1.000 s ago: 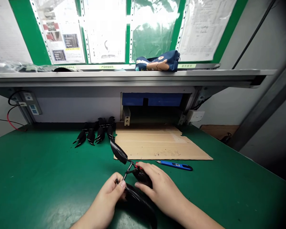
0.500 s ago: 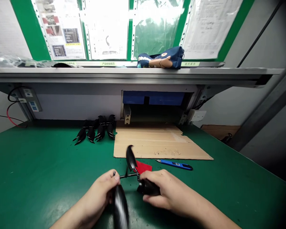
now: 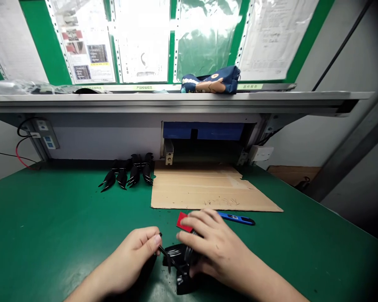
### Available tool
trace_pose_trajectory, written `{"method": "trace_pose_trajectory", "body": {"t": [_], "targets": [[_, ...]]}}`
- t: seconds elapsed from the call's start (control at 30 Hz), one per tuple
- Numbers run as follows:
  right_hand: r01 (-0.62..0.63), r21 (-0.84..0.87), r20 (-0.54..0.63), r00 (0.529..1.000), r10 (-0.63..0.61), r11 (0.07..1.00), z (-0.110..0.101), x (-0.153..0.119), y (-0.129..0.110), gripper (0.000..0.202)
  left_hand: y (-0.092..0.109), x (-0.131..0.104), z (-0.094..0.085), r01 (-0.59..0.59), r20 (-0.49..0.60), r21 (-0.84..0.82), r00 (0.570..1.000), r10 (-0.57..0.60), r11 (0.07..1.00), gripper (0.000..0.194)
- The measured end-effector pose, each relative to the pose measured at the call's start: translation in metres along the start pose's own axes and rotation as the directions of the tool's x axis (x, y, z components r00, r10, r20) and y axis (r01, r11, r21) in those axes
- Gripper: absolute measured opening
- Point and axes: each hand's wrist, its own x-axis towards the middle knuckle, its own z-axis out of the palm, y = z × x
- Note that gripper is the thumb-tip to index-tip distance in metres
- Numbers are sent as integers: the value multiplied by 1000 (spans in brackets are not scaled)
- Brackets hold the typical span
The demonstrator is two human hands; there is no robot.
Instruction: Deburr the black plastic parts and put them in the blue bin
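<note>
My left hand (image 3: 134,258) pinches the end of a thin black rod (image 3: 165,253). The rod joins a cluster of glossy black curved plastic parts (image 3: 176,253) low in the middle of the view. My right hand (image 3: 216,247) curls over the right side of that cluster, its fingers bent around it and partly hiding it. Just past the right fingertips lies a small red piece (image 3: 182,220) on the green table. A blue utility knife (image 3: 239,218) is behind the right hand, which covers its tip end.
A flat cardboard sheet (image 3: 204,195) lies at the table's middle back. Left of it rest several similar black curved parts (image 3: 126,173). A shelf (image 3: 119,103) spans above, carrying a blue pouch (image 3: 223,80). Sockets (image 3: 261,153) are fixed at the back right.
The black parts have turned and dropped lower between my hands. My right hand has rolled over them, its back now uppermost, covering part of the red piece and the knife's tip.
</note>
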Motion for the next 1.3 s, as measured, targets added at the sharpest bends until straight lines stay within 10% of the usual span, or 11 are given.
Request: {"method": "trace_pose_trajectory", "body": {"t": [0.17,0.27,0.53,0.63,0.87,1.0,1.13,1.3], "targets": [[-20,291,189,981,-37,956,11,0,-16,36,6,-6,1,-79,89,18,993,77,997,43],[-122,152,187,978,92,981,24,0,-15,47,4,0,3,22,109,-149,994,-6,989,43],[-427,94,-217,873,437,899,22,-2,-1,39,-6,6,10,207,-142,-497,939,-314,843,41],[-325,261,-254,885,389,909,20,0,-7,43,-5,6,15,59,-174,-598,964,-202,799,33],[-150,46,-53,987,152,988,39,0,-19,48,-1,5,30,57,150,-781,984,98,622,15],[-158,-45,81,984,161,986,36,-1,-17,48,-9,8,32,46,110,-638,993,32,769,25],[-107,-136,111,986,123,985,31,1,-19,39,-15,10,30,50,-214,-256,971,-107,965,34],[-101,-152,80,990,114,983,28,2,-23,44,-9,4,27,-54,-458,144,882,115,988,58]]}}
